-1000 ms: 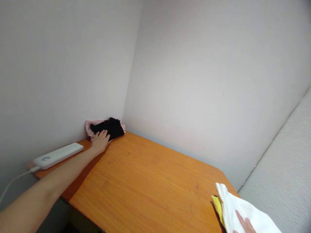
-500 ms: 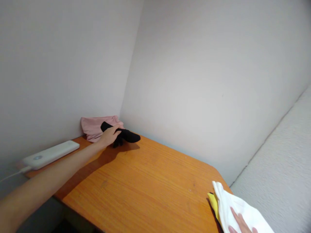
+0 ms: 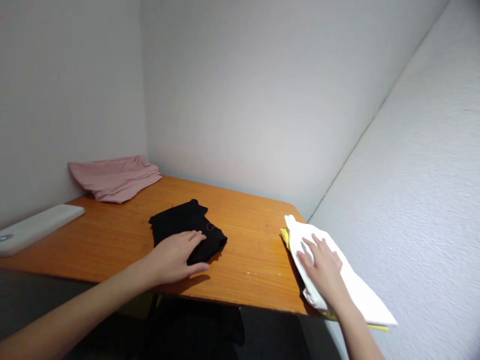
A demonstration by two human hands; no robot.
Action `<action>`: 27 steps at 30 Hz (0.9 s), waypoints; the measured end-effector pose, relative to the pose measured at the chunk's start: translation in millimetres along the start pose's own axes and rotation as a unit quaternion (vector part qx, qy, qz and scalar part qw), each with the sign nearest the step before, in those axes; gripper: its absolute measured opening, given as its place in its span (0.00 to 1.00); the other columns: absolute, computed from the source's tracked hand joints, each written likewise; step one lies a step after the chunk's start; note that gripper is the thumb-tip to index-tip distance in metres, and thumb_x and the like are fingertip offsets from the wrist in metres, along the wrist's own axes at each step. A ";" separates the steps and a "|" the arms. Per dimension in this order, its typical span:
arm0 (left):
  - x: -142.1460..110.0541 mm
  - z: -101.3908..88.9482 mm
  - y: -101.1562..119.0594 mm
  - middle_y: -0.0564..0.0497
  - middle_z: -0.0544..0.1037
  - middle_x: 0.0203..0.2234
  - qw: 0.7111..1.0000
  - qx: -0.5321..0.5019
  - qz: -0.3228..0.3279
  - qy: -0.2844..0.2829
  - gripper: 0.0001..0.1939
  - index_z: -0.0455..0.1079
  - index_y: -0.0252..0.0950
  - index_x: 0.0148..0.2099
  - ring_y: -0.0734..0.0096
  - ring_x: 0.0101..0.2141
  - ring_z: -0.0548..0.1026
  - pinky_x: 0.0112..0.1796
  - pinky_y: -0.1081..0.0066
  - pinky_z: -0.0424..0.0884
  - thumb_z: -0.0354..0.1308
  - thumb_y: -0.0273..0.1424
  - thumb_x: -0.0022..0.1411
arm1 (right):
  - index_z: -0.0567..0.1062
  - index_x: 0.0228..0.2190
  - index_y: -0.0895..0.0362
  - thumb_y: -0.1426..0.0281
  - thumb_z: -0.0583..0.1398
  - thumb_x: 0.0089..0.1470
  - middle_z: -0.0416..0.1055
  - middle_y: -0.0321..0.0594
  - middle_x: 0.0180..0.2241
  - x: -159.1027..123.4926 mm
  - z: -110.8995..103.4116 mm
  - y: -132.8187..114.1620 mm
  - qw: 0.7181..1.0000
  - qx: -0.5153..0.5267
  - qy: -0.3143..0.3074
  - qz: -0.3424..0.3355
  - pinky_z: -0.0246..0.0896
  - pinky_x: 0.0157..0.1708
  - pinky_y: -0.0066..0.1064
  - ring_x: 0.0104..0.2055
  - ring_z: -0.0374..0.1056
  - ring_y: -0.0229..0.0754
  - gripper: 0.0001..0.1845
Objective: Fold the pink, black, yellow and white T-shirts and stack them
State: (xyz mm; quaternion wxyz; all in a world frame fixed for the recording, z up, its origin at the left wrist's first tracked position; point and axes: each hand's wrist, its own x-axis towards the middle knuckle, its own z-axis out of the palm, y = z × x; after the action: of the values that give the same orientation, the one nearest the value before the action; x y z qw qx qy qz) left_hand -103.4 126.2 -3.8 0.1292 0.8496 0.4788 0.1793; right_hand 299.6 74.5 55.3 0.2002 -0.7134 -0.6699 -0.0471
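Wood-grained orange-brown table point(image 3: 258, 245) before me, far right corner rounded off. On my left, a long white device point(image 3: 45, 226) lies flat, grey oval mark near its cut-off end. Pale left wall point(image 3: 67, 85) meets back wall point(image 3: 262, 100); dark seam point(image 3: 326, 194) borders a rough-textured right wall point(image 3: 412, 175). Beneath the tabletop I see black shapes point(image 3: 198, 325), too dim to identify.

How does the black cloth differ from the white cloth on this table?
Yellow fabric shows under the white cloth; none shows under the black cloth. The white cloth overhangs the front edge of the table, whereas the black cloth lies short of it. Both are fabric and look folded.
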 end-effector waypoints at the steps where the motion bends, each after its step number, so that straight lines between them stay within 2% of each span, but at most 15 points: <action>1: -1.7 6.5 6.3 0.33 0.65 0.61 1.000 0.005 -0.016 -0.012 0.33 0.65 0.30 0.62 0.43 0.61 0.63 0.60 0.52 0.59 0.56 0.44 0.60 | 0.71 0.50 0.55 0.61 0.56 0.64 0.67 0.45 0.52 -6.7 2.2 -11.1 1.000 0.008 0.006 -0.010 0.66 0.49 0.43 0.49 0.67 0.45 0.17; 3: -3.9 15.1 10.7 0.31 0.60 0.63 0.998 -0.007 -0.047 -0.027 0.35 0.63 0.26 0.63 0.42 0.63 0.59 0.61 0.51 0.56 0.55 0.44 0.60 | 0.74 0.44 0.54 0.59 0.53 0.65 0.69 0.46 0.48 -24.7 12.2 -39.8 0.998 0.046 0.004 -0.040 0.65 0.48 0.42 0.48 0.67 0.47 0.15; 4: -4.5 16.1 10.2 0.31 0.60 0.63 0.997 -0.032 -0.060 -0.030 0.34 0.63 0.26 0.63 0.43 0.63 0.60 0.61 0.51 0.56 0.53 0.44 0.62 | 0.75 0.40 0.54 0.59 0.50 0.66 0.70 0.46 0.45 -35.5 19.4 -56.8 0.996 0.073 -0.003 -0.056 0.65 0.47 0.42 0.47 0.67 0.47 0.17; 8: -11.3 4.7 10.3 0.41 0.70 0.59 0.973 -0.213 -0.081 -0.033 0.27 0.66 0.38 0.60 0.54 0.58 0.69 0.60 0.56 0.61 0.48 0.45 0.64 | 0.73 0.31 0.53 0.58 0.51 0.65 0.70 0.43 0.34 -74.8 50.7 -127.5 0.958 0.249 -0.094 -0.108 0.61 0.43 0.42 0.40 0.66 0.48 0.17; 11: -27.6 1.7 21.9 0.44 0.71 0.58 0.938 -0.334 -0.083 -0.038 0.27 0.62 0.39 0.58 0.59 0.59 0.68 0.60 0.60 0.61 0.54 0.39 0.57 | 0.74 0.32 0.53 0.56 0.56 0.60 0.70 0.47 0.38 -88.5 69.6 -166.9 0.952 0.279 -0.101 -0.077 0.59 0.48 0.48 0.46 0.64 0.55 0.15; 14: -50.5 7.0 33.8 0.42 0.67 0.61 0.922 -0.380 -0.071 -0.027 0.29 0.60 0.40 0.56 0.59 0.62 0.64 0.61 0.59 0.60 0.57 0.32 0.49 | 0.75 0.38 0.52 0.55 0.61 0.53 0.70 0.49 0.43 -91.4 82.8 -188.0 0.949 0.307 -0.068 -0.041 0.53 0.55 0.55 0.55 0.60 0.62 0.16; 17: -70.8 3.7 33.5 0.43 0.65 0.62 0.939 -0.334 -0.078 0.015 0.20 0.64 0.41 0.50 0.56 0.61 0.64 0.60 0.57 0.60 0.57 0.32 0.53 | 0.74 0.42 0.47 0.56 0.60 0.52 0.72 0.42 0.39 -91.9 85.5 -191.2 0.934 0.345 -0.083 -0.032 0.60 0.51 0.51 0.52 0.64 0.59 0.16; 20: -85.4 -14.4 17.3 0.44 0.74 0.54 0.951 -0.281 -0.108 0.073 0.16 0.67 0.41 0.49 0.53 0.55 0.71 0.56 0.58 0.67 0.54 0.39 0.60 | 0.73 0.40 0.49 0.57 0.58 0.53 0.72 0.40 0.35 -93.3 72.9 -178.2 0.933 0.348 -0.089 -0.020 0.66 0.41 0.44 0.42 0.69 0.53 0.15; 22: -94.6 -28.4 2.7 0.46 0.77 0.49 0.948 -0.272 -0.122 0.115 0.17 0.69 0.41 0.49 0.52 0.52 0.74 0.52 0.60 0.70 0.53 0.41 0.61 | 0.71 0.37 0.52 0.58 0.58 0.52 0.71 0.40 0.31 -94.8 56.2 -163.9 0.934 0.350 -0.077 0.002 0.65 0.34 0.39 0.35 0.69 0.49 0.13; 24: -105.4 -39.0 -8.1 0.47 0.78 0.47 0.941 -0.267 -0.135 0.159 0.17 0.69 0.41 0.49 0.52 0.50 0.75 0.50 0.60 0.72 0.54 0.40 0.59 | 0.67 0.32 0.54 0.61 0.59 0.52 0.70 0.38 0.29 -97.4 35.0 -148.8 0.932 0.359 -0.048 0.019 0.64 0.31 0.34 0.32 0.67 0.44 0.10; 27: -125.1 -48.7 -8.9 0.49 0.78 0.44 0.934 -0.216 -0.161 0.236 0.16 0.67 0.43 0.49 0.52 0.47 0.76 0.47 0.57 0.73 0.52 0.38 0.58 | 0.67 0.32 0.54 0.65 0.59 0.53 0.71 0.37 0.31 -105.9 0.6 -128.4 0.934 0.356 0.008 0.003 0.65 0.35 0.32 0.35 0.69 0.42 0.07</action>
State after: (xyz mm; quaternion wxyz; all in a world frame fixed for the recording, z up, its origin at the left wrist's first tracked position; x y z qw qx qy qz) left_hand -190.7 25.4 14.0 0.2200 0.6461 0.5758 0.4502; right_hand 163.9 -21.7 47.8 0.4468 -0.5966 -0.6392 0.1894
